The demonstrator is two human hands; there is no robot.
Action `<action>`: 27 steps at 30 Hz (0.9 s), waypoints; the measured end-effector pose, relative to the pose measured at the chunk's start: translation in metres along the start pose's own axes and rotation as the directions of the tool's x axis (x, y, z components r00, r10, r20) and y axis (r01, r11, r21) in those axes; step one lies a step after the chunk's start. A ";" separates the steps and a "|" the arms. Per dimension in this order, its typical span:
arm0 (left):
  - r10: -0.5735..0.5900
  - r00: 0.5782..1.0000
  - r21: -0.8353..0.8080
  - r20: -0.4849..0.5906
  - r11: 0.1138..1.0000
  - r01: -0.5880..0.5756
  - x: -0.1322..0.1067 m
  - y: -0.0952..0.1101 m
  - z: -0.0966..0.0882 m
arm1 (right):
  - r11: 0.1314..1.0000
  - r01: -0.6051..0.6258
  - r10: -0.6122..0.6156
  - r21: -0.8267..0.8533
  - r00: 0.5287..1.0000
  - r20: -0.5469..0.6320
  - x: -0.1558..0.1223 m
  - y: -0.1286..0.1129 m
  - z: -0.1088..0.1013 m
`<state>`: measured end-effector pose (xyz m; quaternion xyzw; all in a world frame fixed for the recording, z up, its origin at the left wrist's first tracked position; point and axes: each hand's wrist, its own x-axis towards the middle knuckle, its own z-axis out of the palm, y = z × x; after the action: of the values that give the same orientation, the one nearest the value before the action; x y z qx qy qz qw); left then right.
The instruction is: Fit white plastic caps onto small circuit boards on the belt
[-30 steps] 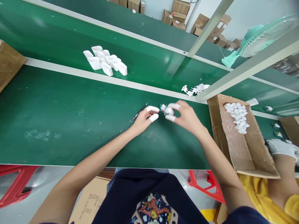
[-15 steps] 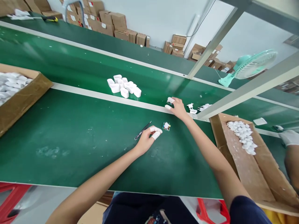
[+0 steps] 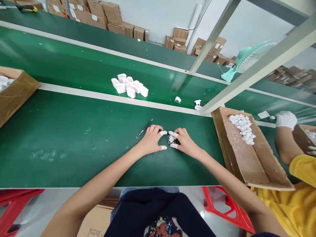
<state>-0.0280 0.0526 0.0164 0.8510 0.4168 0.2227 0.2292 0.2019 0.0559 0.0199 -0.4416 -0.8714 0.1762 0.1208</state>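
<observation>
My left hand (image 3: 151, 141) and my right hand (image 3: 185, 142) meet over a small green circuit board with a white part (image 3: 171, 139) lying on the green table (image 3: 74, 138). White finger cots cover thumbs and forefingers. Both hands pinch the board from either side. Black tweezers (image 3: 144, 128) lie just left of my left hand. A finished small white piece (image 3: 177, 99) sits on the conveyor belt beyond the pale rail.
A cluster of white plastic shells (image 3: 129, 86) stands on the belt. A cardboard box with white parts (image 3: 243, 141) lies at right, another box (image 3: 14, 90) at left. A co-worker's gloved hand (image 3: 285, 119) is at far right. A mint fan (image 3: 247, 59) stands behind.
My right hand came back from the conveyor belt, leaving a white piece there, and now joins my left hand on the circuit board.
</observation>
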 end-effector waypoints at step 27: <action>0.084 0.992 0.055 0.092 0.994 -0.089 0.002 0.010 0.016 | 0.983 -0.124 0.158 0.136 0.949 -0.273 -0.046 -0.009 0.024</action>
<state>-0.0115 0.0458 0.0105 0.8838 0.3751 0.1819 0.2124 0.2137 0.0087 -0.0005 -0.5156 -0.7995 0.1703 0.2567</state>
